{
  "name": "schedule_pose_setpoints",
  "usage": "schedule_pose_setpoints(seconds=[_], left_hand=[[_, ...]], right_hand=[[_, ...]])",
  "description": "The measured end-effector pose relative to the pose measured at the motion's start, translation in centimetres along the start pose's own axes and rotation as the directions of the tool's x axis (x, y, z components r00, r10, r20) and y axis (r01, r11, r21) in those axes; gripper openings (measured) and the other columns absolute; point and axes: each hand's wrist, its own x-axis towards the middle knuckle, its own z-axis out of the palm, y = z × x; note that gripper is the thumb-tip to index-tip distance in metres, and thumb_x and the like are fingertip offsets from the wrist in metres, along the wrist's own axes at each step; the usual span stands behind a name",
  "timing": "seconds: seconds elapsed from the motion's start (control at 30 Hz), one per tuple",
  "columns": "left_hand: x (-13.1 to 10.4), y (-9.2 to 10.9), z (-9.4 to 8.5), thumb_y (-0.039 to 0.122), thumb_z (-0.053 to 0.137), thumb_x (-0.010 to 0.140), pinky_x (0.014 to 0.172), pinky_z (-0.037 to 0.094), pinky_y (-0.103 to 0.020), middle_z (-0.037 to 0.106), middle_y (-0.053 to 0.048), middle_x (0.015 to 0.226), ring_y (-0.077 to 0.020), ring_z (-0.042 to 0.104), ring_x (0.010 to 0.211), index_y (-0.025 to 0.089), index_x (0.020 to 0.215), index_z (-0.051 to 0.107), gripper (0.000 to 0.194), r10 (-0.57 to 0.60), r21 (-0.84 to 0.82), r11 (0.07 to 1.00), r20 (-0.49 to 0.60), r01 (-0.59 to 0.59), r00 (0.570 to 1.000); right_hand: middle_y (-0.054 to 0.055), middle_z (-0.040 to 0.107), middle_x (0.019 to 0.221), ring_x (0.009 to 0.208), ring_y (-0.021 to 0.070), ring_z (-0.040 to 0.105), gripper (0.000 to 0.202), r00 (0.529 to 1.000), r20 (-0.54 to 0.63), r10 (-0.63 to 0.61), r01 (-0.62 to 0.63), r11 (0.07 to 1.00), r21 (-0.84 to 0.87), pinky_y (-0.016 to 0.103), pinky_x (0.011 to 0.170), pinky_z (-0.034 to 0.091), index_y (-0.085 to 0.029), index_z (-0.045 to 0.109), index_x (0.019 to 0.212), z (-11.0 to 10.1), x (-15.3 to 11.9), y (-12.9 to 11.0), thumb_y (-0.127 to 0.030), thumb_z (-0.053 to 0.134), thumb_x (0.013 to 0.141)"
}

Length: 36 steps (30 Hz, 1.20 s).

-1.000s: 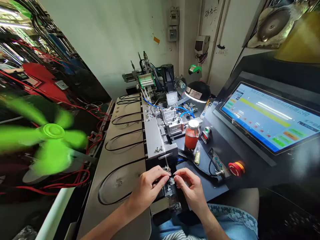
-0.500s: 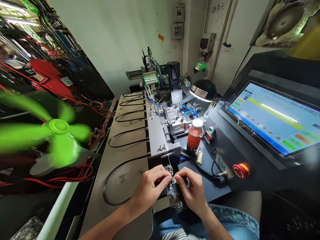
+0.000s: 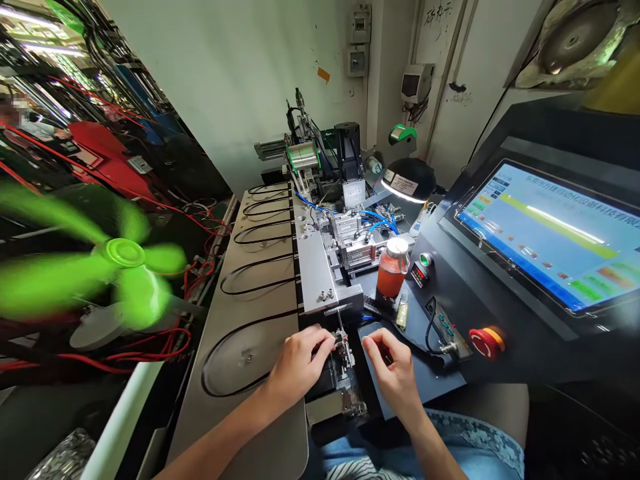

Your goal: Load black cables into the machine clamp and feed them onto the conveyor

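Head view: the left hand (image 3: 300, 363) is held just beside the small metal fixture (image 3: 345, 353), thumb and forefinger pressed together; whether anything is pinched cannot be told. The right hand (image 3: 394, 367) is held apart on the other side, fingers curled, thumb and forefinger tips brought together; contents cannot be told. Black cable loops (image 3: 202, 373) are laid in a row on the worktop (image 3: 270, 303), the nearest passing toward the left hand. The orange-red jar (image 3: 391, 272) is seen beyond the right hand, touchscreen (image 3: 550, 233) farther right.
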Motion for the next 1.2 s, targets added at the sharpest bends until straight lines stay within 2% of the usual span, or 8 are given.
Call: schedule_pose_setpoints(seconds=[0.43, 0.7, 0.87, 1.03, 1.1, 1.2], left_hand=[[0.4, 0.0, 0.2, 0.022, 0.044, 0.092, 0.062, 0.040, -0.023, 0.064, -0.002, 0.070, -0.0147, 0.060, 0.065, 0.018, 0.072, 0.066, 0.029, -0.044, 0.121, 0.992, 0.025, 0.041, 0.999], [0.7, 0.2, 0.9, 0.020, 0.046, 0.090, 0.061, 0.040, -0.023, 0.064, -0.002, 0.069, -0.0146, 0.060, 0.063, 0.016, 0.070, 0.065, 0.028, -0.030, 0.184, 0.982, -0.014, 0.032, 0.999], [0.7, -0.1, 1.2, 0.020, 0.047, 0.090, 0.059, 0.040, -0.023, 0.063, -0.002, 0.069, -0.0142, 0.060, 0.063, 0.017, 0.069, 0.063, 0.027, -0.015, 0.209, 0.978, -0.034, 0.022, 0.999], [0.0, -0.4, 1.4, 0.023, 0.046, 0.092, 0.059, 0.042, -0.022, 0.061, -0.001, 0.071, -0.0129, 0.059, 0.062, 0.017, 0.074, 0.063, 0.025, 0.096, 0.238, 0.969, -0.127, -0.063, 0.987], [-0.4, -0.5, 1.4, 0.023, 0.045, 0.093, 0.063, 0.045, -0.021, 0.062, -0.002, 0.079, -0.0127, 0.060, 0.067, 0.018, 0.087, 0.065, 0.021, 0.177, 0.248, 0.960, -0.174, -0.131, 0.969], [-0.9, -0.8, 1.1, 0.018, 0.041, 0.095, 0.068, 0.047, -0.021, 0.063, -0.003, 0.089, -0.0120, 0.061, 0.075, 0.021, 0.108, 0.062, 0.025, 0.307, 0.287, 0.923, -0.151, -0.256, 0.940]], right_hand=[[-0.003, 0.049, 0.061, 0.054, 0.0108, 0.044, 0.026, 0.999, 0.051, 0.020, -0.019, 1.000, -0.007, 0.023, 0.052, 0.033, -0.018, 0.052, 0.069, 0.2, 0.3, 1.1, -0.030, 0.049, 0.092], [-0.004, 0.041, 0.061, 0.055, 0.0104, 0.037, 0.029, 0.985, 0.162, -0.056, 0.066, 0.996, -0.056, 0.024, 0.053, 0.030, -0.020, 0.044, 0.067, 1.5, 2.2, 1.7, -0.027, 0.040, 0.095], [-0.005, 0.036, 0.057, 0.052, 0.0107, 0.033, 0.031, 0.976, 0.189, -0.113, 0.124, 0.991, -0.049, 0.025, 0.051, 0.028, -0.021, 0.039, 0.063, 2.6, 3.0, 2.1, -0.025, 0.041, 0.093], [-0.004, 0.037, 0.060, 0.054, 0.0110, 0.035, 0.029, 0.983, 0.141, -0.121, 0.120, 0.993, 0.012, 0.025, 0.053, 0.029, -0.021, 0.036, 0.066, 3.3, 2.5, 2.5, -0.025, 0.038, 0.094], [-0.004, 0.036, 0.061, 0.054, 0.0109, 0.035, 0.029, 0.987, 0.119, -0.111, 0.110, 0.994, 0.018, 0.025, 0.053, 0.029, -0.021, 0.034, 0.066, 3.5, 2.3, 2.6, -0.025, 0.036, 0.095], [-0.005, 0.036, 0.061, 0.055, 0.0105, 0.035, 0.029, 0.989, 0.101, -0.106, 0.103, 0.994, 0.030, 0.025, 0.053, 0.030, -0.021, 0.035, 0.067, 3.7, 2.1, 2.6, -0.025, 0.036, 0.095]])
